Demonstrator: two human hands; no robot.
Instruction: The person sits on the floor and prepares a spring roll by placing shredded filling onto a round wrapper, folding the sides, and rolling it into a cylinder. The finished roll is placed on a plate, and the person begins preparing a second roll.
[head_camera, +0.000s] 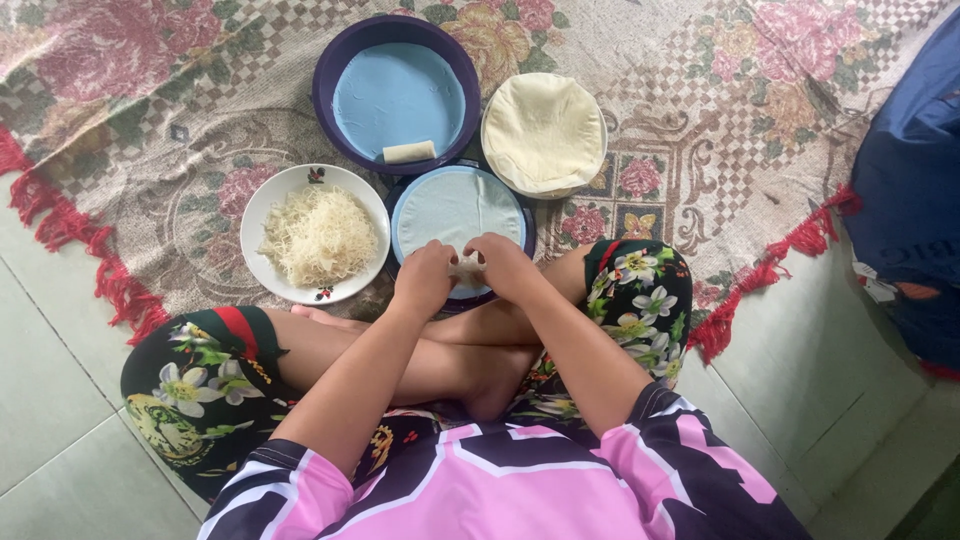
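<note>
Both hands' grip (466, 272) hides, perhaps, a wrapper roll (467, 268).

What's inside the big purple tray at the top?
The purple tray holds a pale blue liner and one finished white roll by its near rim. Whatever lies under the liner is covered.

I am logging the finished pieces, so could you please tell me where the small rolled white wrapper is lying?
In the head view, the small rolled white wrapper lies at the near edge of the round purple tray, just beyond the hands.
</note>
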